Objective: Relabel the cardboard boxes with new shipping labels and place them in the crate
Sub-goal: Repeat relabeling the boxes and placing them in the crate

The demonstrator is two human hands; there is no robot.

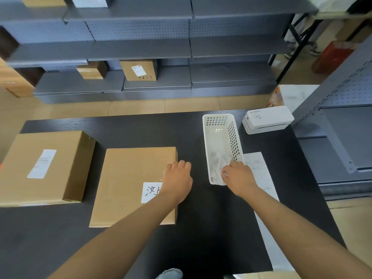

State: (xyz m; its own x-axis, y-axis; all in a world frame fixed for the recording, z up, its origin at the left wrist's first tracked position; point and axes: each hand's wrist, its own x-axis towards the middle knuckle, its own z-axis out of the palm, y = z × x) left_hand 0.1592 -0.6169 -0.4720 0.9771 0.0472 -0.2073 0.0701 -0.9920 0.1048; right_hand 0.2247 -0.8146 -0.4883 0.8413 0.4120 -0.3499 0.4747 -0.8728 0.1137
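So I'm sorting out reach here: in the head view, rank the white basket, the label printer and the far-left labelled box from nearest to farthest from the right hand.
1. White basket: the right hand is at its near end.
2. Label printer: beyond the basket, at the table's far right.
3. Far-left labelled box: across the table, past the middle box.

Two boxes [132, 184] [43, 168] lay left of the hands, one basket [219, 125] and one printer [267, 119] beyond the right.
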